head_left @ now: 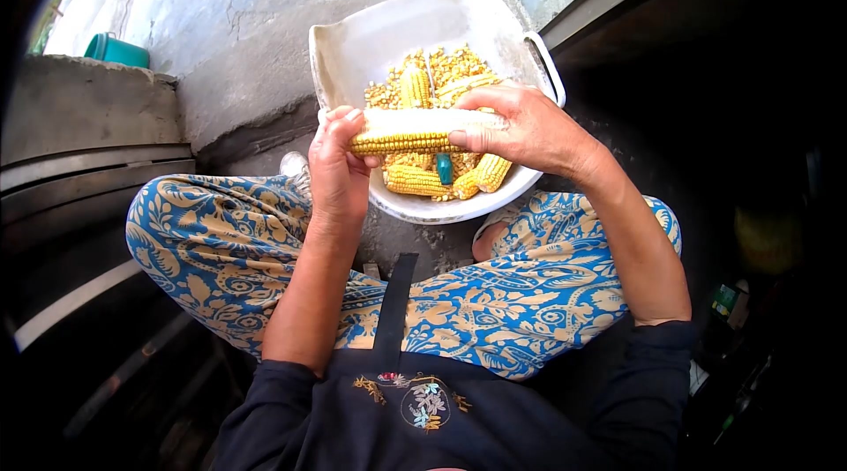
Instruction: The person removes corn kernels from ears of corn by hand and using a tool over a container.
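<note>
A partly shelled corn cob (401, 143) lies level across the basin, its upper side pale and bare, its lower side still lined with yellow kernels. My left hand (340, 153) is closed round the cob's left end. At the other end my right hand (534, 131) grips it, thumb pressed on the kernel rows. Below is a white plastic basin (340, 56) with loose kernels (459, 61) and several whole cobs (415, 180). Among them rests a green-handled tool (444, 168); a thin shaft shows above the held cob, and its middle is hidden.
The basin stands on the floor between my bent legs, in blue and cream patterned trousers (494, 295). A teal bucket (119, 50) sits on a concrete ledge (88, 100) at the far left. A cracked grey wall or floor surface (229, 21) lies beyond. Deep shadow covers the right side.
</note>
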Motion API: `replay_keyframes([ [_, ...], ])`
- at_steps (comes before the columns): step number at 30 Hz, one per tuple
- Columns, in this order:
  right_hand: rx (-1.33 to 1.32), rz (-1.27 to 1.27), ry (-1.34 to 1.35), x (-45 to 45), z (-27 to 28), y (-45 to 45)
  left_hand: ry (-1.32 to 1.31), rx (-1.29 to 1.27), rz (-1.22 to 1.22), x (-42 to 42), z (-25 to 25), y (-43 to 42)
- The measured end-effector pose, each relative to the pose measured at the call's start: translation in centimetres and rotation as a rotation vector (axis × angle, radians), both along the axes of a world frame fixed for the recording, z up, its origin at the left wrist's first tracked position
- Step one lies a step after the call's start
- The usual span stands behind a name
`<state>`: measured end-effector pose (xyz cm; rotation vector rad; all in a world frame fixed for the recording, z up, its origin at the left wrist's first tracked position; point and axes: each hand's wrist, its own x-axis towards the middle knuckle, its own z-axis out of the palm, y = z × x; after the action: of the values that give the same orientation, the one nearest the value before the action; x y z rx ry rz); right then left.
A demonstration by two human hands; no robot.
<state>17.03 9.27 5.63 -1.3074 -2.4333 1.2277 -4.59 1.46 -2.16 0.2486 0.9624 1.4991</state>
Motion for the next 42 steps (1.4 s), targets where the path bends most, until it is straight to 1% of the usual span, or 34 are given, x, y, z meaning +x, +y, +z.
replay_keyframes([
  [2,0.018,0.083,-0.137,-0.2,0.5,-0.1,0.001,-0.007,-0.007,0.4,0.2,-0.1],
  [3,0.016,0.082,-0.136,-0.3,0.6,-0.2,0.001,-0.009,-0.008,0.6,0.3,-0.1],
  [5,-0.078,0.086,-0.182,-0.4,0.5,-0.5,0.038,-0.019,0.0,1.0,0.4,-0.1],
  [6,-0.079,0.085,-0.18,-0.3,0.3,-0.6,0.039,-0.02,-0.001,1.0,0.4,-0.2],
  [8,0.004,0.141,-0.206,-0.3,-0.2,-0.8,0.089,-0.013,-0.014,1.1,0.3,-0.3],
  [12,0.025,0.093,-0.134,-0.5,-0.7,-1.0,0.056,0.003,-0.014,0.8,0.0,-0.3],
  [14,-0.032,-0.022,0.014,-0.5,-1.1,-0.8,0.095,0.01,-0.04,0.7,-0.2,-0.3],
  [18,0.002,0.057,-0.072,-0.7,-0.8,-0.4,0.1,-0.006,-0.031,0.7,-0.1,-0.4],
  [21,-0.018,0.075,-0.123,-1.5,-0.4,-1.0,0.121,0.01,-0.069,1.0,0.3,-0.4],
  [22,0.028,0.115,-0.138,-1.5,-0.8,-1.0,0.111,-0.017,-0.059,1.4,0.7,-0.5],
  [26,0.014,0.133,-0.11,-1.5,-1.6,-1.0,0.083,-0.024,-0.072,1.3,0.4,-0.3],
  [28,-0.044,0.06,0.016,-1.4,-1.9,-0.9,0.085,-0.016,-0.08,1.2,0.5,-0.3],
  [32,-0.048,0.026,0.093,-1.1,-2.5,-0.4,0.111,-0.014,-0.088,1.4,0.9,-0.3],
  [36,-0.142,0.06,0.058,-1.1,-2.0,-0.4,0.155,-0.032,-0.098,1.4,1.2,-0.3],
  [38,-0.226,0.027,-0.005,-1.5,-1.2,-0.9,0.144,-0.024,-0.119,1.7,0.9,-0.5],
  [39,-0.226,0.026,-0.006,-1.6,-1.3,-0.9,0.134,-0.017,-0.141,1.9,0.8,-0.6],
  [41,-0.063,0.096,-0.068,-1.6,-1.8,-1.1,0.136,-0.027,-0.124,2.1,0.9,-0.5],
  [42,-0.052,0.081,-0.017,-1.7,-2.0,-1.2,0.142,-0.044,-0.124,2.1,0.8,-0.5],
])
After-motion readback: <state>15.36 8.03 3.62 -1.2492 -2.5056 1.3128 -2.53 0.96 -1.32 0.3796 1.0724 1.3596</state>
